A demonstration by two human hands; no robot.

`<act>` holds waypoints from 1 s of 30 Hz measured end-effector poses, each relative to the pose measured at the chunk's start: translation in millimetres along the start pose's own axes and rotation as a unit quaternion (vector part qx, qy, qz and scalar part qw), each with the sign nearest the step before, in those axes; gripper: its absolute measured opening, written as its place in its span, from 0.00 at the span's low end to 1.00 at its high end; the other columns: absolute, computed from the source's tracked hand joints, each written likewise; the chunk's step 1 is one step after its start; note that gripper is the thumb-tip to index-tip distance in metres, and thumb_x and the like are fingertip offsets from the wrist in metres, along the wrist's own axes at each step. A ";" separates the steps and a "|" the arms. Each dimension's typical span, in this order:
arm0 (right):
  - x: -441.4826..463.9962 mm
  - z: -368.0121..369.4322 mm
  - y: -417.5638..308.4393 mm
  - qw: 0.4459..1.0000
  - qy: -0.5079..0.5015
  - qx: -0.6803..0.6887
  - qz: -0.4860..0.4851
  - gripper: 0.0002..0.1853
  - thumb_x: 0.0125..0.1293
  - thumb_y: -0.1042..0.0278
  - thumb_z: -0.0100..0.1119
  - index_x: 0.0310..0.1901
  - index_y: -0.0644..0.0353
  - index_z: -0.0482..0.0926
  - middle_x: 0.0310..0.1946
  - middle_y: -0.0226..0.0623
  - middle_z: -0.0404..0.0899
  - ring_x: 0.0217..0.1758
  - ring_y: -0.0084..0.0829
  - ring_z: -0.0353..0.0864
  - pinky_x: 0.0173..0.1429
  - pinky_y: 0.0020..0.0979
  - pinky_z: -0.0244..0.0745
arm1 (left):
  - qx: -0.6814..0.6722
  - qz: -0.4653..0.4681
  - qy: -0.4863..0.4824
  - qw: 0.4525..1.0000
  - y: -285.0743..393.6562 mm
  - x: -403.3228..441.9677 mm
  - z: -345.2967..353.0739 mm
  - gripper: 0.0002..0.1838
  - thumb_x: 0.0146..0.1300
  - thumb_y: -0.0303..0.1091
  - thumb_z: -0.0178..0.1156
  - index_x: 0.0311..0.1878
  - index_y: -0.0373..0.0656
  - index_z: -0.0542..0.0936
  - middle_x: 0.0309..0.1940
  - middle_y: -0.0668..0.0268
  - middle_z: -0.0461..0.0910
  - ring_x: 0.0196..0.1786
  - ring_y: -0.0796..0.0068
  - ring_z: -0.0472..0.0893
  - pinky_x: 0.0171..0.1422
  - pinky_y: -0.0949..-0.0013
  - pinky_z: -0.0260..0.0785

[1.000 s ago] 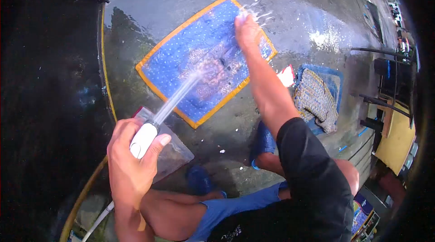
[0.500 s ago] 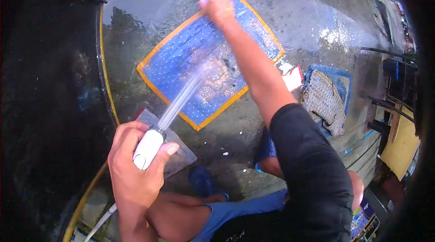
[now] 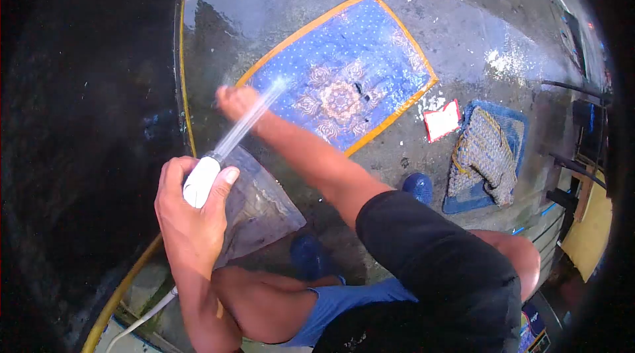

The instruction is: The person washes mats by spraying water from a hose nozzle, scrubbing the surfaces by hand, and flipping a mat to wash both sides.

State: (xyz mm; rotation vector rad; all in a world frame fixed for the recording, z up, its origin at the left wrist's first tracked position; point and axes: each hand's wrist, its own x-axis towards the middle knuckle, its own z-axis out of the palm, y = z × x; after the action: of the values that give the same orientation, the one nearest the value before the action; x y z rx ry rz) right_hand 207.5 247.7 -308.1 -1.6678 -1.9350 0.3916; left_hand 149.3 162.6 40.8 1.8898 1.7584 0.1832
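My left hand (image 3: pixel 192 214) is wrapped around a white spray nozzle (image 3: pixel 201 181) at the lower left. Clear streams of water leave it and land on a blue mat (image 3: pixel 297 62) with an orange border and a pale flower pattern, spread on wet concrete. My right hand (image 3: pixel 239 102) reaches across to the mat's left corner and covers it. Its fingers are curled and slightly blurred; whether they hold anything is hidden. The water passes close by my right wrist. A white hose (image 3: pixel 142 320) trails below my left hand.
A grey mat (image 3: pixel 258 214) lies below the blue one, near my knee. Right of it are a red-and-white packet (image 3: pixel 442 121) and a woven grey mat (image 3: pixel 486 151) folded on a blue mat (image 3: pixel 456 204). A dark panel (image 3: pixel 92 121) with a yellow edge stands left.
My right hand has swept from the blue mat's top edge to its left corner. The water now lands farther left on the mat. The view has shifted, showing more of the grey mat.
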 end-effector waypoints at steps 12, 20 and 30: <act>-134.6 -185.3 126.0 0.944 0.063 -0.075 0.316 0.18 0.75 0.48 0.56 0.43 0.56 0.76 0.26 0.51 0.86 0.29 0.54 0.88 0.31 0.56 0.80 | -0.026 0.059 -0.052 0.997 -1.0 -10.5 -2.9 0.17 0.64 0.37 0.75 0.43 0.36 0.78 0.33 0.64 0.78 0.36 0.74 0.75 0.45 0.68 0.71; -235.3 -77.2 -34.4 0.992 -0.019 0.083 0.090 0.15 0.72 0.60 0.58 0.53 0.59 0.75 0.31 0.44 0.84 0.28 0.45 0.88 0.30 0.49 0.82 | -0.044 0.112 -0.099 0.988 27.1 -9.2 18.2 0.16 0.63 0.35 0.75 0.43 0.36 0.78 0.34 0.61 0.77 0.38 0.69 0.77 0.48 0.66 0.72; -256.0 -229.4 210.8 0.869 0.136 -0.174 0.443 0.25 0.72 0.39 0.60 0.43 0.58 0.77 0.30 0.55 0.86 0.34 0.58 0.88 0.40 0.57 0.81 | -0.072 0.074 -0.103 0.989 31.3 -15.9 14.2 0.17 0.58 0.30 0.77 0.40 0.33 0.77 0.38 0.55 0.78 0.39 0.56 0.78 0.49 0.60 0.72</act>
State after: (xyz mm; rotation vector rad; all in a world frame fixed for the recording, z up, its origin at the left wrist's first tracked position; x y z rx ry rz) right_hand 531.4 7.9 -294.4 -2.6367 -0.9654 0.1106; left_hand 181.2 143.3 47.7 1.8632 1.4313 0.1583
